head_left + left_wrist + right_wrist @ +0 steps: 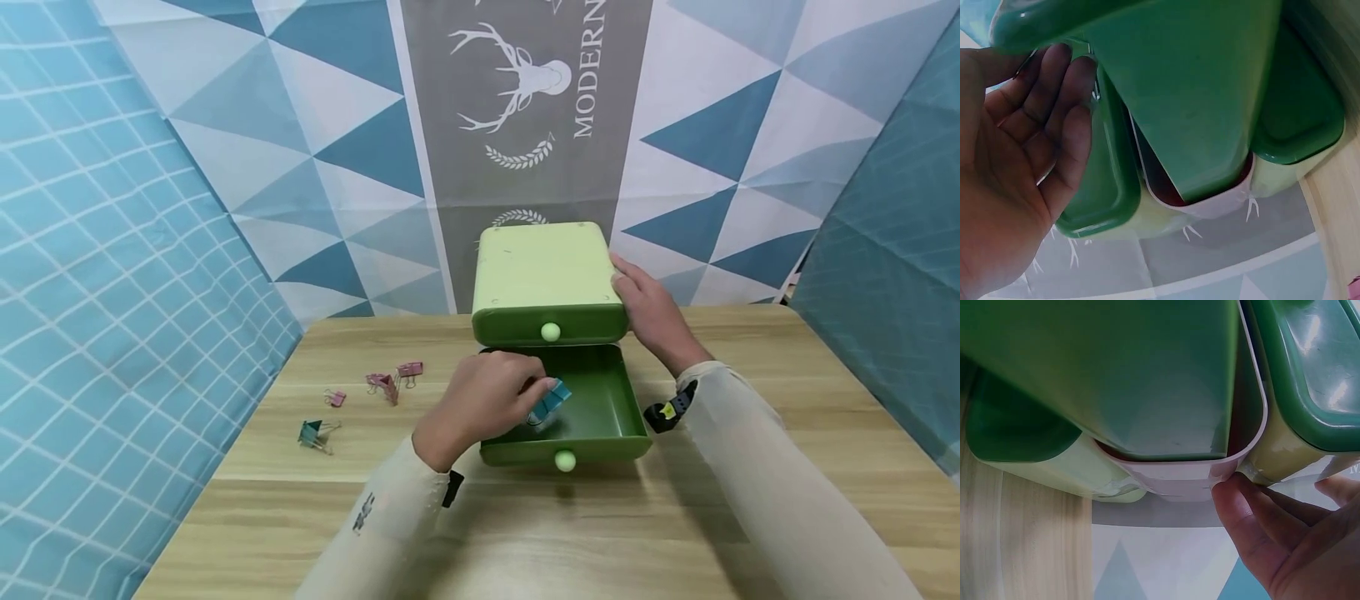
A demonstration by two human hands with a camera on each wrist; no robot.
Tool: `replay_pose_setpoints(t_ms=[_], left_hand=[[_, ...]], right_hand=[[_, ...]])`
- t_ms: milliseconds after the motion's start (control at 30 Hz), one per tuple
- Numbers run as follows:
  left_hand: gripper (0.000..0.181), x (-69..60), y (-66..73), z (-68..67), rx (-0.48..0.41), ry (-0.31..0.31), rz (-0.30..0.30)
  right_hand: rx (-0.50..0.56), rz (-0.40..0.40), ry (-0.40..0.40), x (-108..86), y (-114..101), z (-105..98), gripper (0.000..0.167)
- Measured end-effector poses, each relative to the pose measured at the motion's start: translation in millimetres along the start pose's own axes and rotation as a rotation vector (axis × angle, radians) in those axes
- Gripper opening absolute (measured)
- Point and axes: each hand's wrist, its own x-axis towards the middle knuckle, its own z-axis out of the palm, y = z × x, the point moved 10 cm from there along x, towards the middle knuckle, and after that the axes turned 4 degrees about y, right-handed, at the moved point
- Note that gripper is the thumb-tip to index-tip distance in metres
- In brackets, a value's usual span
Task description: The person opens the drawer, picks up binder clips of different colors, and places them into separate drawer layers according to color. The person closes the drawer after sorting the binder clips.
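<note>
A drawer box (546,267) with a pale top and green fronts stands on the table. Its lower drawer (600,392) is pulled out; the upper one is closed. My left hand (487,396) pinches a blue binder clip (551,400) over the inside of that drawer. In the left wrist view, some metal wire shows by the curled fingers of the left hand (1029,137), but the clip's body is mostly hidden. My right hand (652,317) holds the right side of the box; in the right wrist view, fingertips of this hand (1291,531) touch its casing.
Several pink binder clips (410,369) lie on the wooden table (285,517) left of the box, with a teal binder clip (310,433) nearer the front. A patterned cloth (345,167) hangs behind. Round pale knobs (566,460) stick out from the drawer fronts.
</note>
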Motion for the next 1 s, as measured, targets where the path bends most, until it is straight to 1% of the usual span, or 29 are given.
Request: replay_pose_setpoints(t_ms=[167, 300, 433, 567, 767, 1000], left_hand=[[0.024, 4.7, 2.4, 6.7, 0.018, -0.052, 0.0], [0.023, 5.8, 3.4, 9.6, 0.028, -0.076, -0.006], [0.024, 8.0, 6.7, 12.2, 0.016, -0.088, -0.002], [0.024, 10.9, 9.8, 18.2, 0.014, -0.108, 0.005], [0.025, 13.3, 13.3, 25.0, 0.045, -0.127, 0.007], [0.024, 12.7, 15.5, 28.0, 0.085, -0.132, 0.014]], right_hand=[[0.0, -0.015, 0.009, 0.9, -1.7, -0.2, 0.065], [-0.006, -0.013, 0.004, 0.8, -2.2, 1.2, 0.064], [-0.02, -0.008, 0.004, 0.0, -1.2, 0.7, 0.063], [-0.024, -0.001, 0.0, -1.5, 0.1, -0.9, 0.063], [-0.026, 0.014, -0.009, -3.8, 1.9, -1.6, 0.063], [-0.014, 0.011, -0.022, -4.3, 0.8, 1.3, 0.063]])
